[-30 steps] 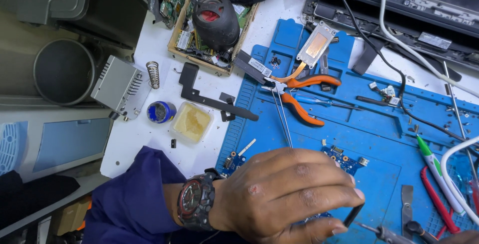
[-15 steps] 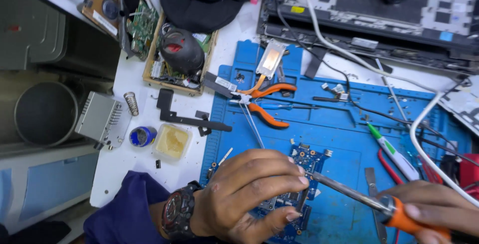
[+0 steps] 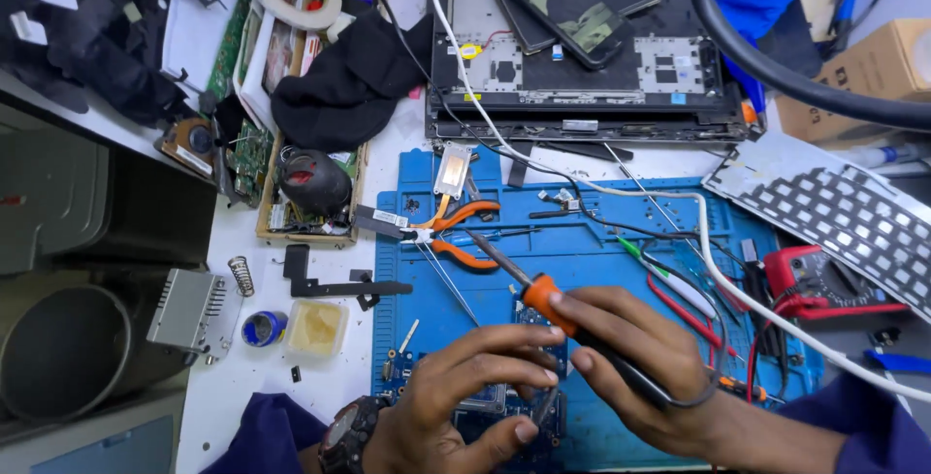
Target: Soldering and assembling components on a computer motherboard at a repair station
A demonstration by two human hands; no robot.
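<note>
Iron lifted, tip swung away from the board

Half a second back our right hand [image 3: 645,363] sat low at the frame's right edge with the iron [image 3: 558,314] lying nearly flat, tip down at the board [image 3: 529,416] under our left fingers [image 3: 524,348]; a second back that hand barely showed. Now we hold the iron up across the middle of the mat [image 3: 601,241], its tip pointing up and left toward the pliers [image 3: 456,237], off the board. Our left hand [image 3: 456,406] has slid lower. Our view has tipped up, bringing in the laptop [image 3: 582,57], keyboard [image 3: 834,212] and meter [image 3: 824,280].
</note>
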